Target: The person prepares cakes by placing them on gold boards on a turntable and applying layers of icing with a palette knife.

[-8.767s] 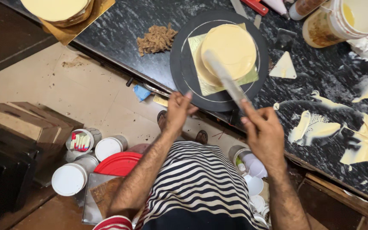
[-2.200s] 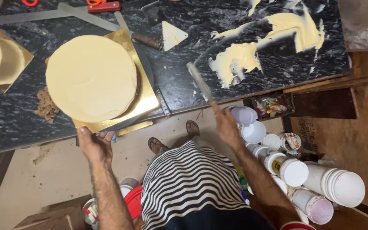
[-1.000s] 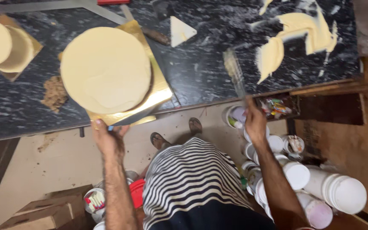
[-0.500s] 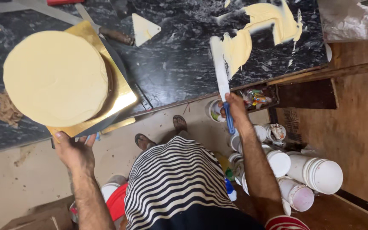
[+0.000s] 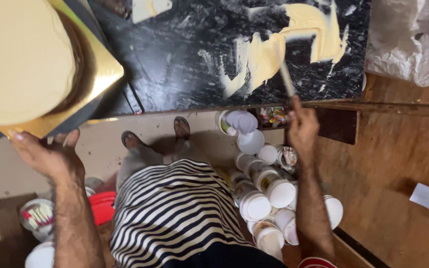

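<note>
Two hands at work, well apart, listed from nearest outward.

1. Striped shirt, lower centre of the frame; my sandalled feet show beyond it on the pale floor.
2. Left hand, lower left: fingers spread under the near edge of the gold cake board, steadying it. On the board sits the round cream-coated cake, filling the upper left corner.
3. Right hand, right of centre: closed round the handle of the long palette knife.
4. Stacked white tubs and lids, lower centre, on the floor beside my right arm.
5. Black marble counter, top of frame. Knife blade runs up and slightly left from my right hand, its tip lying in the cream smear. Cream lies straight ahead of the right hand; cake lies far left, nearer the left hand.
6. Cream-smeared triangular scraper, top edge.
7. Crumpled plastic bag, upper right.
</note>
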